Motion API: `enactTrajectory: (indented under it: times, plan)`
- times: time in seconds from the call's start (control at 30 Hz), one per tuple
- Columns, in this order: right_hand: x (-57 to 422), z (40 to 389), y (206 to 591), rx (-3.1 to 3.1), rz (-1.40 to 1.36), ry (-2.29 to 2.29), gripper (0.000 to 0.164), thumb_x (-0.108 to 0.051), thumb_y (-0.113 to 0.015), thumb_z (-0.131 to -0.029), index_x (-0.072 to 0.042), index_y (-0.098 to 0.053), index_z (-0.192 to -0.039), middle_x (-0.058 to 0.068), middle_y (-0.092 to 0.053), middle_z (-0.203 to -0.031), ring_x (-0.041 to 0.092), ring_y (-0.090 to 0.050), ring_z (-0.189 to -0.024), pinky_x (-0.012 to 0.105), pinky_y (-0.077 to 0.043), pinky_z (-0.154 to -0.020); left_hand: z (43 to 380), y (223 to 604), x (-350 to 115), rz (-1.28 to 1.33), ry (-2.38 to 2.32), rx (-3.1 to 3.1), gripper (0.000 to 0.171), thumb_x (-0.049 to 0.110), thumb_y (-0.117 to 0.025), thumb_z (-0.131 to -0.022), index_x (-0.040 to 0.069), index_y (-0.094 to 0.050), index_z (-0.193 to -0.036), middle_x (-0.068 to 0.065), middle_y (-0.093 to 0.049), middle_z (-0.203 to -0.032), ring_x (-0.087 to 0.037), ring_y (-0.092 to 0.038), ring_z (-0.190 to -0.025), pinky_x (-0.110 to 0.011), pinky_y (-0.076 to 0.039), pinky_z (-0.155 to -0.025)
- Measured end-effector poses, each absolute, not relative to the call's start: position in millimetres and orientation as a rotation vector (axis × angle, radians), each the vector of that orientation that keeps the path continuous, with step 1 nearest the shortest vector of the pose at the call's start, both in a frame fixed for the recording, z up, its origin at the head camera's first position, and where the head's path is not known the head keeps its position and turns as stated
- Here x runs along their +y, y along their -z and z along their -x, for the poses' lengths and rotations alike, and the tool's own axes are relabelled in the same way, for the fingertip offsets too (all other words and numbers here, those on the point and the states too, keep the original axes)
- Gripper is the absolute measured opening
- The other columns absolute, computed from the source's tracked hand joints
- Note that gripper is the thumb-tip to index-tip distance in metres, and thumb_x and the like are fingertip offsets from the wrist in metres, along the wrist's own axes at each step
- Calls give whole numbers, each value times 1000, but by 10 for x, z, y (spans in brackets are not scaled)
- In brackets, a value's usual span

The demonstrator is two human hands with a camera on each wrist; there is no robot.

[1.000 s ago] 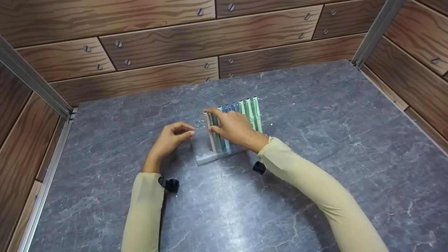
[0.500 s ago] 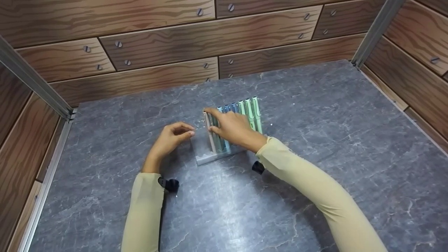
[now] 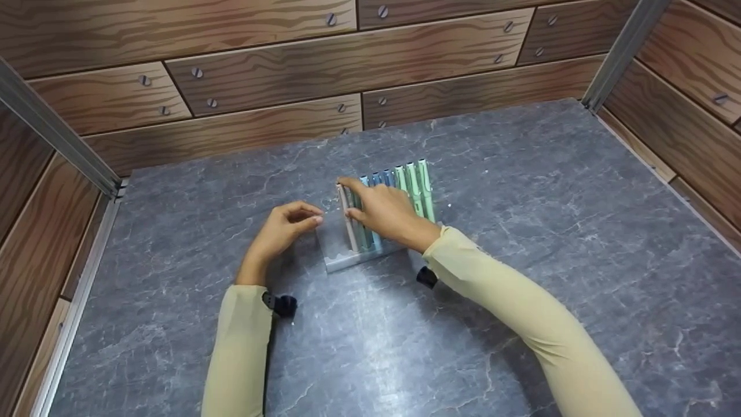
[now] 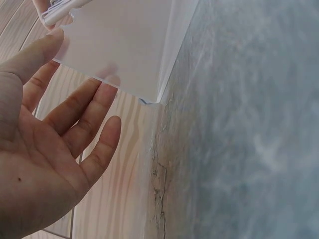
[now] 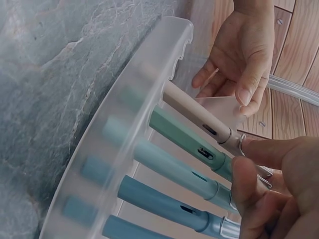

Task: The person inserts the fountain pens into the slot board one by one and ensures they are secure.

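A translucent pen stand (image 3: 341, 264) stands on the table, holding a row of upright, backward-leaning pens. My left hand (image 3: 282, 227) pinches the stand's left edge; in the left wrist view its thumb lies in front of the frosted panel (image 4: 119, 45) and some fingers show behind it. At the left end of the row, my right hand (image 3: 389, 209) pinches the beige pen (image 5: 192, 109) near its top, the pen's lower end seated in a notch. Beside it stand a green pen (image 5: 182, 134), a pale teal pen (image 5: 172, 169) and blue pens (image 5: 162, 201), partly covered by the right hand.
Light green pens (image 3: 412, 179) fill the right end of the row. The grey marbled table (image 3: 521, 202) is bounded by wood-patterned walls (image 3: 278, 75) and metal corner posts (image 3: 619, 52). Notches without pens show at the stand's left end.
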State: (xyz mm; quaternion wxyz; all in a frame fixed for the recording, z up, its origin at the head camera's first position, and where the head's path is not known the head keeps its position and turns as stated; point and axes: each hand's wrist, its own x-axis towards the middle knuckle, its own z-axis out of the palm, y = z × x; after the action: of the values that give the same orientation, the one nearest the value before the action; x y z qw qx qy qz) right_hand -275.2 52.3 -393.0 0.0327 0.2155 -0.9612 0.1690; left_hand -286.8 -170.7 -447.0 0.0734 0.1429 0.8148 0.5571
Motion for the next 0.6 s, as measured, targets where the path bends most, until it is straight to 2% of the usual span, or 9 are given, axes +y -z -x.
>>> enactTrajectory:
  times: [0.27,0.6]
  plan:
    - [511,2741,3934,-2967,-657,-551,60,-33,-64,-92,-24,-40,-147,-4,-40,-53,10,-35,-45,23,-30,-40,2873,4467,-1704,-433,-1692,2434,29,14,-67,-90,-6,-65,-111,-7,-70,-98,-7,-62,-84,-29,-50,-80]
    - [500,2750,3936,-3001,-648,-554,61,-34,-63,-93,-25,-38,-148,-2,-47,-56,10,-38,-46,22,-32,-40,2871,4480,-1712,-436,-1693,2435,27,13,-67,-90,-5,-66,-110,-8,-70,-99,-7,-63,-85,-25,-50,-79]
